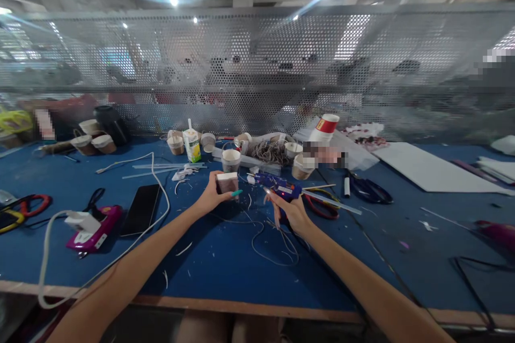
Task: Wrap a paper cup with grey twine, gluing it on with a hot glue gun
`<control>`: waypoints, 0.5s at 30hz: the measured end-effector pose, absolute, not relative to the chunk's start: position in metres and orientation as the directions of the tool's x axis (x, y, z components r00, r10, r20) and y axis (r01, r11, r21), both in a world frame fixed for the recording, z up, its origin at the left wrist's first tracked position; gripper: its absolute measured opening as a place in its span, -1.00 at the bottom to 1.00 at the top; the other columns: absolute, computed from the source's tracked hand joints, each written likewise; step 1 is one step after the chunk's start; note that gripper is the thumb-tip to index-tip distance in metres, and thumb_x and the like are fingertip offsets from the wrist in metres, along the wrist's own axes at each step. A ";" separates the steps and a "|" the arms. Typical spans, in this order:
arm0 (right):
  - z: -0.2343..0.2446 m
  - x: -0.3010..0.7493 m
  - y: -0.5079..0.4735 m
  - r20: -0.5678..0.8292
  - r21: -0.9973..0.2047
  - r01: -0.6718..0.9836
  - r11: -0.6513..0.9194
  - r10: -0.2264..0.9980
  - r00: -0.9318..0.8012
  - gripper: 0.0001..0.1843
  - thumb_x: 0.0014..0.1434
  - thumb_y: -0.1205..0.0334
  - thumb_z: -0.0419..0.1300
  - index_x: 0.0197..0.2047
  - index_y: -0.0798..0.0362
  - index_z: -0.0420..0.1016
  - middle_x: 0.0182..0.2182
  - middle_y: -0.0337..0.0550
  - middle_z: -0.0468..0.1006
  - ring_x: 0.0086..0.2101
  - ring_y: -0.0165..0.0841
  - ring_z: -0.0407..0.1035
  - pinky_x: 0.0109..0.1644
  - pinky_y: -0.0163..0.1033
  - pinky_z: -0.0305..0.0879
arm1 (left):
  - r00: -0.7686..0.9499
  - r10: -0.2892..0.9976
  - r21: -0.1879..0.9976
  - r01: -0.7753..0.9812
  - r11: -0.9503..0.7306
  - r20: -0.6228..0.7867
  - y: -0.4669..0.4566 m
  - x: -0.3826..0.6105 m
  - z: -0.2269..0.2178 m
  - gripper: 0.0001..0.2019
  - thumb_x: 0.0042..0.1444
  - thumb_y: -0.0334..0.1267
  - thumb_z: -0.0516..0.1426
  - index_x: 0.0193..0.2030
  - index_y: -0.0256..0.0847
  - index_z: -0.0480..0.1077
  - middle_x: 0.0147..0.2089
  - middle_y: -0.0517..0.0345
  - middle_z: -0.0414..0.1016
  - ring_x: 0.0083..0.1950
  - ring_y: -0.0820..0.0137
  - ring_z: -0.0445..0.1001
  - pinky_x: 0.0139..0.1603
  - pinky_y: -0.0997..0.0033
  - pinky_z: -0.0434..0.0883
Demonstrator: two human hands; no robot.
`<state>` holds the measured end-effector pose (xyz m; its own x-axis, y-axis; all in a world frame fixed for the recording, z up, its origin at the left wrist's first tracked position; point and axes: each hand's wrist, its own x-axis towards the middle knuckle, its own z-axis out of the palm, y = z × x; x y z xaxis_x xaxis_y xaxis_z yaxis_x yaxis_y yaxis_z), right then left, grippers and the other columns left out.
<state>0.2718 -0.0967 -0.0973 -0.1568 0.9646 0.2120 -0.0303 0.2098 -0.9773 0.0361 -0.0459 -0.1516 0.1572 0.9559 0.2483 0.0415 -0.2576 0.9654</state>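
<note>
My left hand (211, 197) is closed around a small brown paper cup with a white rim (227, 183), held just above the blue table (225, 262). My right hand (293, 210) grips a blue hot glue gun (277, 184) whose nozzle points left toward the cup, a short gap away. The gun's thin cord (273, 246) loops on the table below both hands. Right behind the gun lie red-handled scissors (322, 206) and a clear glue stick (332, 202).
Several paper cups (230, 159), a juice carton (192, 144), a coil of twine (272, 151) and a red-and-white cup stack (325, 128) stand at the back before a perforated metal screen (257, 69). A black phone (140, 209), pink power strip (93, 228), black scissors (368, 190) and white board (430, 167) lie around.
</note>
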 end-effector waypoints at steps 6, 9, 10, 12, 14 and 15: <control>-0.096 0.271 -0.101 0.163 -0.987 -0.033 0.159 0.974 -0.160 -0.58 0.01 -0.06 0.30 -0.62 0.10 0.42 -0.87 -0.30 0.29 -0.86 -0.45 0.17 -0.78 -0.34 0.13 | 0.123 0.960 0.962 0.072 -0.262 0.253 -0.051 0.039 -0.149 -0.26 -0.22 -0.22 0.35 0.06 -0.12 0.03 -0.06 0.13 0.35 -0.09 0.34 0.44 -0.05 0.26 0.45; -0.097 0.271 -0.100 0.154 -0.988 -0.025 0.152 0.975 -0.158 -0.57 0.01 -0.08 0.29 -0.63 0.09 0.40 -0.88 -0.30 0.29 -0.86 -0.44 0.17 -0.80 -0.34 0.13 | 0.131 0.954 0.948 0.136 -0.286 0.269 -0.056 0.041 -0.146 -0.13 -0.25 -0.24 0.36 0.17 -0.12 -0.03 0.02 0.06 0.35 0.02 0.26 0.42 0.02 0.22 0.42; -0.098 0.271 -0.100 0.155 -0.988 -0.022 0.153 0.975 -0.158 -0.57 0.01 -0.08 0.29 -0.63 0.09 0.40 -0.88 -0.30 0.29 -0.87 -0.44 0.17 -0.80 -0.34 0.13 | 0.138 0.954 0.946 0.153 -0.284 0.264 -0.057 0.042 -0.145 -0.13 -0.24 -0.23 0.36 0.18 -0.13 -0.04 0.03 0.05 0.35 0.03 0.25 0.42 0.02 0.21 0.42; -0.098 0.271 -0.100 0.158 -0.987 -0.027 0.156 0.976 -0.149 -0.56 0.00 -0.09 0.29 -0.64 0.08 0.39 -0.89 -0.32 0.27 -0.87 -0.45 0.15 -0.81 -0.35 0.11 | 0.158 0.957 0.947 0.173 -0.270 0.244 -0.058 0.042 -0.144 -0.27 -0.12 -0.18 0.30 0.14 -0.16 0.03 -0.02 0.08 0.38 -0.01 0.28 0.43 0.00 0.22 0.42; -0.099 0.272 -0.099 0.152 -0.988 -0.044 0.147 0.977 -0.148 -0.55 -0.01 -0.10 0.29 -0.66 0.08 0.37 -0.89 -0.33 0.25 -0.87 -0.46 0.14 -0.82 -0.36 0.10 | 0.169 0.958 0.943 0.203 -0.263 0.230 -0.057 0.039 -0.141 -0.50 0.02 -0.13 0.21 0.06 -0.19 0.14 -0.08 0.10 0.42 -0.06 0.30 0.45 0.01 0.21 0.41; -0.100 0.272 -0.099 0.144 -0.989 -0.055 0.137 0.978 -0.152 -0.55 -0.02 -0.11 0.29 -0.66 0.08 0.37 -0.89 -0.33 0.25 -0.87 -0.46 0.15 -0.82 -0.36 0.11 | 0.164 0.959 0.937 0.227 -0.265 0.231 -0.056 0.037 -0.140 -0.58 0.06 -0.12 0.17 0.02 -0.20 0.20 -0.09 0.10 0.42 -0.06 0.30 0.44 0.02 0.20 0.40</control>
<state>0.2716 -0.0987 -0.0996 -0.1517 0.9778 0.1443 -0.0555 0.1374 -0.9890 0.0370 -0.0557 -0.1395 0.1641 0.9590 0.2311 0.2265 -0.2647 0.9373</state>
